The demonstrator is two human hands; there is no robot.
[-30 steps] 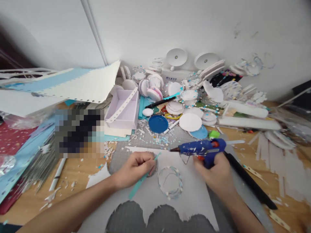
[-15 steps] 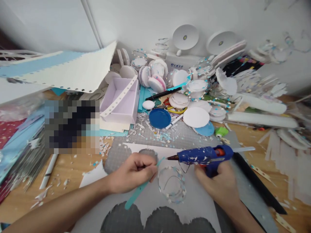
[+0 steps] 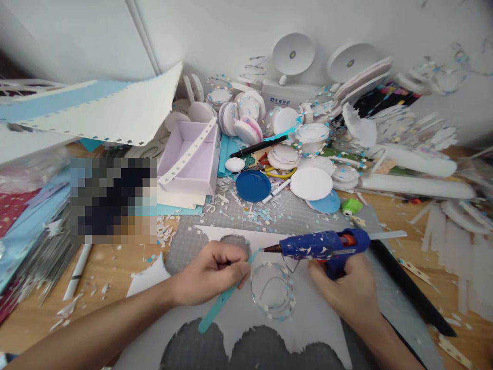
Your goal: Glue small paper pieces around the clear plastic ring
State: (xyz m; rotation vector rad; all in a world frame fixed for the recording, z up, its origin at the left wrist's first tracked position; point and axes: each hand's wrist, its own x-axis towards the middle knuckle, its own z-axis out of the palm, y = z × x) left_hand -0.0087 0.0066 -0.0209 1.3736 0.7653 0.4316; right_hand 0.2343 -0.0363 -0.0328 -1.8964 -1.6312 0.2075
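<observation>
My left hand (image 3: pixel 215 272) is closed around a narrow teal strip (image 3: pixel 216 312), whose lower end sticks out below the fingers and whose upper end shows past the fingertips. A blue hot glue gun (image 3: pixel 319 246), spotted with white bits, is gripped in my right hand (image 3: pixel 348 288). Its dark nozzle points left, at or very close to the strip's upper end; I cannot tell whether they touch. A clear glue stick (image 3: pixel 389 235) juts from the gun's back. Between my hands, a coiled wire ring (image 3: pixel 272 292) with small white and blue pieces lies on a cut white sheet (image 3: pixel 246 321).
Behind my hands are a blue round lid (image 3: pixel 253 186), white discs (image 3: pixel 311 183), and a lilac box (image 3: pixel 188 154) with a punched strip across it. A black bar (image 3: pixel 414 290) lies right of the gun. Paper scraps litter the grey cutting mat (image 3: pixel 185 257).
The glue gun's nozzle has shifted slightly left along the strip's upper end. Both hands otherwise stay almost where they were, and the view has moved a little.
</observation>
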